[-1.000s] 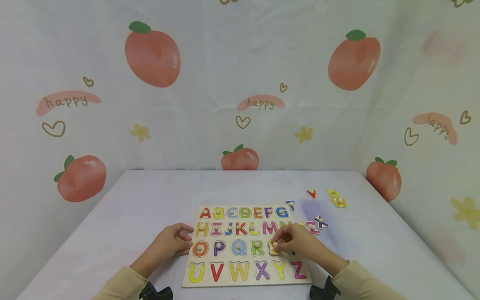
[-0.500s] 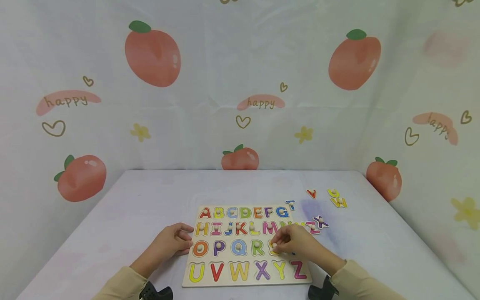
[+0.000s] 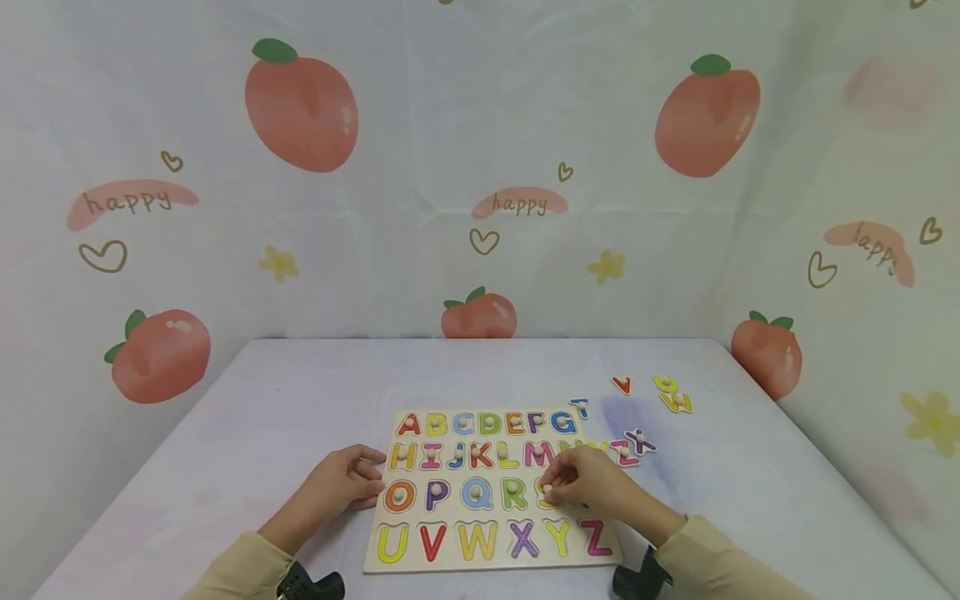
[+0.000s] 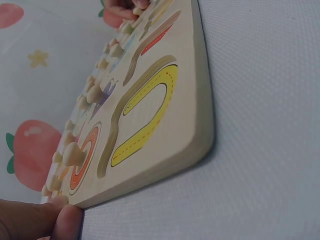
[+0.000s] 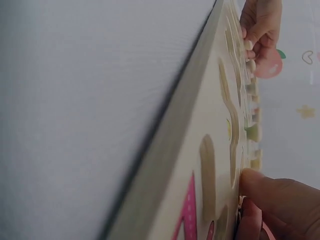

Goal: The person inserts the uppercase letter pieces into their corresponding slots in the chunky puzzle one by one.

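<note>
A wooden alphabet puzzle board (image 3: 450, 562) lies on the table. My right hand (image 3: 596, 483) pinches the small knob of the yellow letter S piece (image 3: 546, 503) in the third row, and partly covers that piece. The S lies in its recess, beside the green R piece (image 3: 513, 497). At the board's left side, my left hand (image 3: 341, 482) touches the edge with thumb and fingertips beside the orange O piece (image 3: 400, 497). In the left wrist view the left thumb (image 4: 30, 215) is right at the board's edge. The bottom row shows recesses with printed letters and no knobs.
Beyond the board's right side lie loose knobbed letters: blue T (image 3: 579, 407), red V (image 3: 621, 385), yellow U (image 3: 665, 383), yellow W (image 3: 677, 402), purple X (image 3: 640, 442) and pink Z (image 3: 624, 452). A fruit-printed cloth (image 3: 405, 250) hangs behind the table.
The S piece has gone from sitting slightly raised and askew to lying down in its recess, under my right fingers. My left hand stays at the board's edge.
</note>
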A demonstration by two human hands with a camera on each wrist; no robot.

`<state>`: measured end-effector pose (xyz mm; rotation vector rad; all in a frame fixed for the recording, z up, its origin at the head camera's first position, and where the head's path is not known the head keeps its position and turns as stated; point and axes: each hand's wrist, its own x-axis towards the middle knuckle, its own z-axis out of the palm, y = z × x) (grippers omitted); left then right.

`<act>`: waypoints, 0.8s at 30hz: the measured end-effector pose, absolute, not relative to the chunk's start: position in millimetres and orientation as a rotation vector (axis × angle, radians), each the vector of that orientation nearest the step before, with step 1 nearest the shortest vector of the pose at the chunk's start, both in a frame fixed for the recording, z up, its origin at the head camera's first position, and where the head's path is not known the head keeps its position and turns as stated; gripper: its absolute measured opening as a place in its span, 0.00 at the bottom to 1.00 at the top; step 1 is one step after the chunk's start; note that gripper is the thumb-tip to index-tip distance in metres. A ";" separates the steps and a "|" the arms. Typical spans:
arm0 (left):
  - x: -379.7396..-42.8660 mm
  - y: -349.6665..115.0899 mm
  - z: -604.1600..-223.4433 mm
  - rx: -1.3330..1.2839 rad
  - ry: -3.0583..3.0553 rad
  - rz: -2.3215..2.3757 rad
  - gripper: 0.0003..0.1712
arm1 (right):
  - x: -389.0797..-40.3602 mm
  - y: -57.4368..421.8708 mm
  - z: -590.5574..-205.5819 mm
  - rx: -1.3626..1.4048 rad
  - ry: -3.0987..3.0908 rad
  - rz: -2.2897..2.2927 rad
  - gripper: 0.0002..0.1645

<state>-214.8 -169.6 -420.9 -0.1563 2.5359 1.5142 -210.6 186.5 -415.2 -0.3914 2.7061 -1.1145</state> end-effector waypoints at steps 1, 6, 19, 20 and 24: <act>-214.9 -169.8 -421.1 -0.154 2.535 1.516 0.22 | -210.5 186.2 -414.7 -0.390 2.707 -1.110 0.08; -215.4 -170.6 -421.6 -0.150 2.534 1.514 0.23 | -209.5 184.5 -411.9 -0.378 2.687 -1.123 0.08; -213.3 -168.5 -419.3 -0.147 2.539 1.514 0.23 | -210.4 196.0 -406.5 -0.440 2.621 -1.220 0.13; -213.2 -168.4 -419.3 -0.145 2.542 1.511 0.23 | -210.9 198.7 -404.9 -0.427 2.623 -1.235 0.13; -213.6 -169.0 -419.6 -0.138 2.555 1.503 0.23 | -215.2 210.8 -395.7 -0.330 2.663 -1.286 0.14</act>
